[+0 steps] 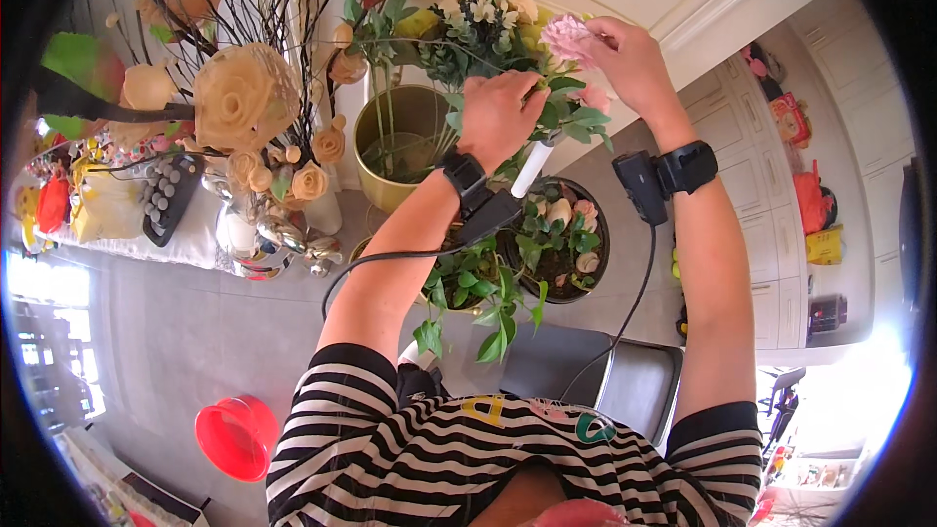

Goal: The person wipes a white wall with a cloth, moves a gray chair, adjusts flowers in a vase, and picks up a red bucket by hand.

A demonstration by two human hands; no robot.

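Note:
Toward the upper right, a pink flower (566, 39) with ruffled petals is pinched in the fingertips of my right hand (632, 66). Just left of it, my left hand (500, 117) has its fingers curled in among the greenery; what they grip is hidden behind them. Green leaves (584, 121) spread out between and below both hands, with a second, paler pink bloom (593, 96) among them. Beneath these leaves slants a white cylinder (532, 168). White flowers and dark foliage (478, 27) stand just beyond my left hand.
A gold pot (386, 190) with upright stems stands left of my hands. Below are a dark round planter (600, 268) and trailing vines (488, 307). Beige fabric roses (239, 98) on dark branches crowd the left. A red bucket (237, 437) sits on the floor; a grey chair (639, 376) is close by.

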